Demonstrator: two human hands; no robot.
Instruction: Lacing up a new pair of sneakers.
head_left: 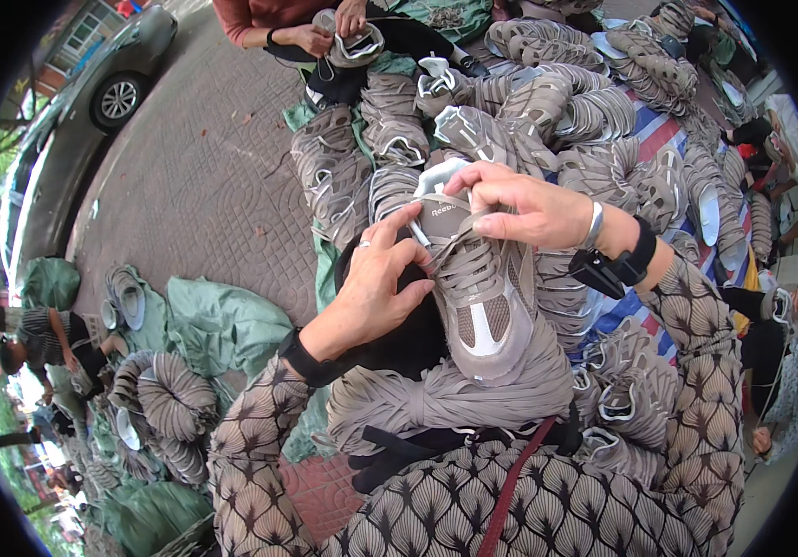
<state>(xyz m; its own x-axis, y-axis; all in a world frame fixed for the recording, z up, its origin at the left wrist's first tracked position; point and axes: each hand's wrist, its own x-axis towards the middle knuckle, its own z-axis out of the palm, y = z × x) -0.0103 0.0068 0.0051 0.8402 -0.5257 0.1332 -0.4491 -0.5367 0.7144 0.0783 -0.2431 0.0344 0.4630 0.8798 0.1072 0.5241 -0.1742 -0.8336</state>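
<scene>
A taupe sneaker (490, 320) with a pale toe stripe rests toe toward me over my lap. Its shoelace (467, 269) criss-crosses the front, with loose loops near the tongue (443, 218). At the shoe's left edge, my left hand (373, 283) is closed, thumb and finger pinching the lace. My right hand (531, 212) comes over the collar from the right, its fingers bent together on the lace at the top of the tongue. A thick tied bundle of taupe shoelaces (445, 395) lies across my lap below the toe.
Stacked taupe sneakers (329, 172) spread ahead and to the right, partly on a striped sheet (656, 130). Green sacks (222, 316) and more shoes lie left on the paving (213, 176). Across from me, a person holds a shoe (354, 46). A parked car (92, 111) stands far left.
</scene>
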